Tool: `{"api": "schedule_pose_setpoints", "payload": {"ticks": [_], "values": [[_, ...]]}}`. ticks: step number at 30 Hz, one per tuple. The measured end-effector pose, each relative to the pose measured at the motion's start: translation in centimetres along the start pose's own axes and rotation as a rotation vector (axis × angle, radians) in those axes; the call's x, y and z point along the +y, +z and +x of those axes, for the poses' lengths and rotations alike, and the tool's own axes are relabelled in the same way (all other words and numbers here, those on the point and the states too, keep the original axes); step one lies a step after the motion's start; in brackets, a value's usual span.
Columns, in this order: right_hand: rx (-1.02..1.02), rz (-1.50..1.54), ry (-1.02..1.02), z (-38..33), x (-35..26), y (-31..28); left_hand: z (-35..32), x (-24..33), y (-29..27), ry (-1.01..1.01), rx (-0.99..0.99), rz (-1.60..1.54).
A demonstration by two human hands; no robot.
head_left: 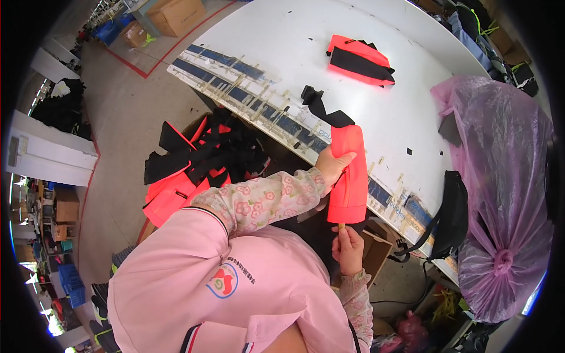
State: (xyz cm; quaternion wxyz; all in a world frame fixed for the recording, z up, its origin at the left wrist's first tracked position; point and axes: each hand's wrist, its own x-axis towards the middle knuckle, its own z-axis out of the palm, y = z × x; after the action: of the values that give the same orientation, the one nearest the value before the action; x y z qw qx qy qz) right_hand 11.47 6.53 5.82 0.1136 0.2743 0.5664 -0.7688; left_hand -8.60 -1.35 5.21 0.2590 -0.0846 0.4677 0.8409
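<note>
My left hand grips the upper part of a neon orange fabric piece with a black strap trailing from its top over the white table. My right hand is below it, fingers closed on a thin stick that enters the fabric's bottom end. A finished orange and black piece lies farther back on the table.
A heap of orange and black fabric pieces sits in a box to my left. A black bag hangs at the table edge beside a large pink plastic sack. Cardboard boxes stand on the floor beyond.
</note>
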Motion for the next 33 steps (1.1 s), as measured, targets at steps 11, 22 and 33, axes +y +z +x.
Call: {"api": "schedule_pose_setpoints", "payload": {"ticks": [11, 22, 33], "values": [[-0.079, 0.090, 0.074, -1.2, 1.0, -4.1, 2.0, 7.6, -1.7, 0.120, 0.022, 0.303], [-0.090, 0.069, -0.051, -2.2, 3.6, -3.4, 4.2, 8.7, -5.0, -0.166, -0.366, -0.099], [-0.018, -0.119, -0.162, -1.5, 2.8, -1.1, -2.1, 4.6, -1.4, -0.095, -0.359, -0.226]]}}
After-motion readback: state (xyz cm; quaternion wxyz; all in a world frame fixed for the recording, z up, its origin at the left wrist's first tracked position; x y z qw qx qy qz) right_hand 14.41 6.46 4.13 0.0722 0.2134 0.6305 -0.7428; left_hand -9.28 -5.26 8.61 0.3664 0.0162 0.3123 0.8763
